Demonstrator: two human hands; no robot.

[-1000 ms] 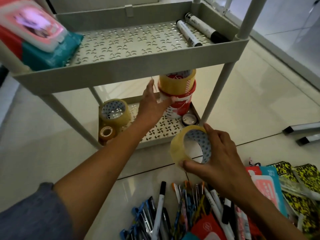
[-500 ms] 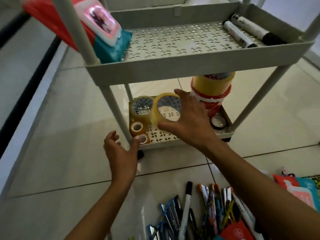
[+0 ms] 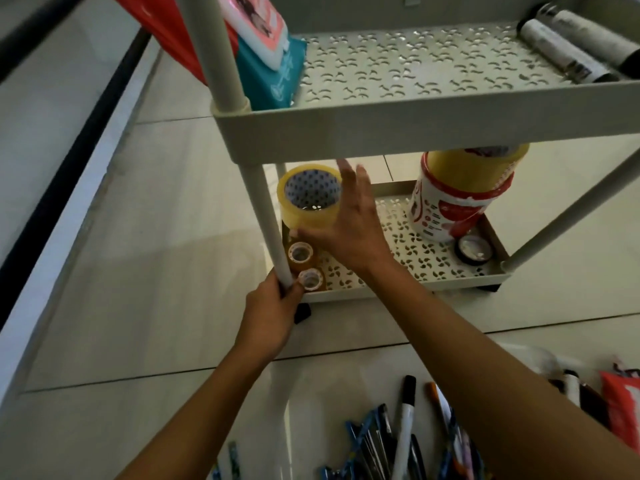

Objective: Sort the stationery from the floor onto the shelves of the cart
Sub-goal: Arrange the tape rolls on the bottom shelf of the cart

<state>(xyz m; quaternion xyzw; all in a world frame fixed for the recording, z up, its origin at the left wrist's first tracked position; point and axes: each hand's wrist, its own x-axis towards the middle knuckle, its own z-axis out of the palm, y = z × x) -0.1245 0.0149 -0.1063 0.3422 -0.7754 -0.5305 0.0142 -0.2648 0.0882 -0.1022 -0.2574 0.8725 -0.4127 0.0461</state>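
Note:
A wide yellow tape roll stands stacked on another roll at the left end of the cart's lower shelf. My right hand lies against its right side, thumb along its lower front, fingers straight and spread. Two small tape rolls sit in front of the stack. My left hand grips the cart's front left leg near its foot. Pens and markers lie in a heap on the floor below my arms.
A red-and-white tape roll with a yellow one on top stands at the shelf's right, a small black roll before it. The shelf above holds two markers and a teal wipes pack. Red packets lie at right.
My right hand carried the yellow roll leftwards and set it on the stacked roll, and its fingers have straightened. My left hand moved forward and took hold of the cart leg.

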